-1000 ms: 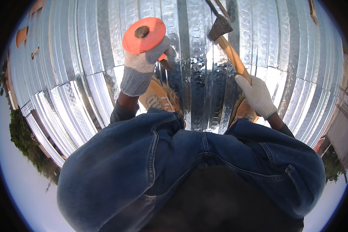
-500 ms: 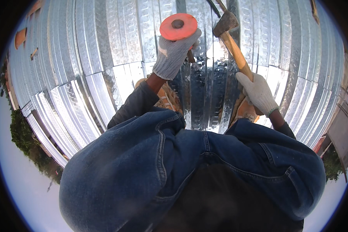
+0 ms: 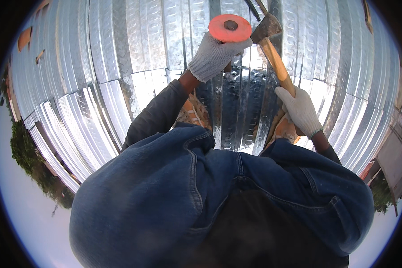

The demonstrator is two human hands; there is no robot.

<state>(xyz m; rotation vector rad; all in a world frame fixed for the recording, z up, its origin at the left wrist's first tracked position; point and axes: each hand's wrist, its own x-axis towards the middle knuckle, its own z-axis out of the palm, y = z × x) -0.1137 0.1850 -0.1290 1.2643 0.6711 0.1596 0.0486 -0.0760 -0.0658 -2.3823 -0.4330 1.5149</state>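
My left hand, in a pale knitted glove, is wrapped round a chisel just under its round orange-red guard. The chisel's dark struck end shows in the middle of the disc, and a bit of its dark shank comes out below my fist. My right hand, gloved in the same way, grips the lower part of a hammer's wooden handle. The hammer's dark, blocky metal head is close beside the right rim of the guard. The chisel's tip is hidden from me.
Ribbed, embossed galvanized metal sheets spread around and under my shoes. A sheet seam runs crosswise ahead of my feet. Dark and brown rods lie at the far edge. Small brown pieces are at the far left, with trees beyond the edge.
My left hand has shifted right with the chisel, bringing the guard close to the hammer head. The hammer in my right hand has moved only slightly right.
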